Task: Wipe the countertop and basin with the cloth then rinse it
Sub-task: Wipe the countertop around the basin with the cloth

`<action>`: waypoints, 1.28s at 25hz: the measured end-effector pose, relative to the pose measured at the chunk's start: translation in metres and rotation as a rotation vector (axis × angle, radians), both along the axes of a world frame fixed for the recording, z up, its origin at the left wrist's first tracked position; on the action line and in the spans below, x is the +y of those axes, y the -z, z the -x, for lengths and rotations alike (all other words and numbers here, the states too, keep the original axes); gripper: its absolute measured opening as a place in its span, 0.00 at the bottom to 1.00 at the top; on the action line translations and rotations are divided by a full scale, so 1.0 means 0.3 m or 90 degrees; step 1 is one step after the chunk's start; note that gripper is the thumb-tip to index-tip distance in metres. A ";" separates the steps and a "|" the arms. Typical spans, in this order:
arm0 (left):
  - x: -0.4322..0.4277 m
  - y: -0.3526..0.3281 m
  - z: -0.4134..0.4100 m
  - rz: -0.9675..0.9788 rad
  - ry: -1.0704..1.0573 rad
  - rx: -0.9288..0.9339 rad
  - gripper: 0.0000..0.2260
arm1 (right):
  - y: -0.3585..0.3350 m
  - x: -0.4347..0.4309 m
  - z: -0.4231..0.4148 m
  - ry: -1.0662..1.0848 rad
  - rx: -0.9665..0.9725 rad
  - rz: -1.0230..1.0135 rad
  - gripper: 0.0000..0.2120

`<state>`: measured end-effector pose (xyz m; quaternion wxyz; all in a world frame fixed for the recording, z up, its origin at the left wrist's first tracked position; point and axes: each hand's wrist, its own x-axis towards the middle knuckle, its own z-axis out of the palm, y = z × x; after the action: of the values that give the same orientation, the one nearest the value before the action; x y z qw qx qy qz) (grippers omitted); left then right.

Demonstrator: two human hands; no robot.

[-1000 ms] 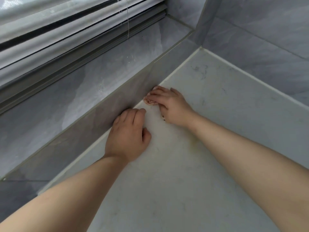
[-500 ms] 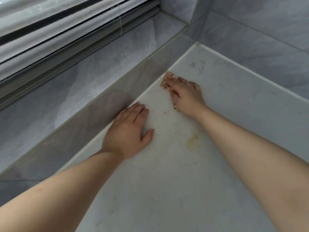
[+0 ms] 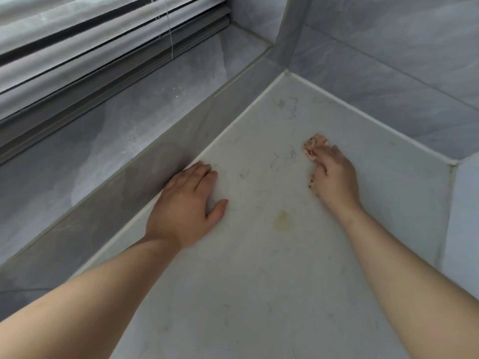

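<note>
A pale marbled countertop [image 3: 259,281] fills the lower middle of the head view. My right hand [image 3: 334,174] presses a small pinkish patterned cloth [image 3: 311,147] flat on it, well out from the left wall; only the cloth's front edge shows past my fingers. My left hand [image 3: 189,206] rests palm down on the counter, fingers together, its fingertips against the grey tiled ledge. A yellowish stain [image 3: 282,221] lies on the counter between my two hands. No basin is in view.
A grey tiled sill [image 3: 116,125] runs along the left, with window blinds [image 3: 77,47] and a hanging cord [image 3: 169,29] above it. Grey wall tiles [image 3: 388,73] close the far corner, and a wall face [image 3: 466,229] juts in at the right.
My right hand has slid the cloth away from the left wall seam, first toward the corner and then rightward across the counter. My left hand stays planted by the ledge, and the stain is uncovered.
</note>
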<state>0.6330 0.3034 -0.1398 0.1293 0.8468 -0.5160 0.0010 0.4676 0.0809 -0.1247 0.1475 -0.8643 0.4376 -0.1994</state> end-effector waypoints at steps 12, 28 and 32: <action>0.002 -0.013 0.001 0.003 0.029 0.014 0.28 | -0.007 0.220 0.146 0.195 0.032 -0.016 0.25; 0.012 -0.005 -0.007 0.080 0.157 -0.020 0.18 | 0.006 0.683 0.227 -0.138 -0.208 -0.124 0.08; 0.033 -0.057 0.034 0.130 0.266 0.052 0.17 | -0.143 0.651 0.213 0.153 -0.368 -0.550 0.12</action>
<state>0.6228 0.3132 -0.1227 0.2327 0.7034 -0.6716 -0.0078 0.4036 0.2762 -0.0818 0.5803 -0.5785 0.5175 -0.2466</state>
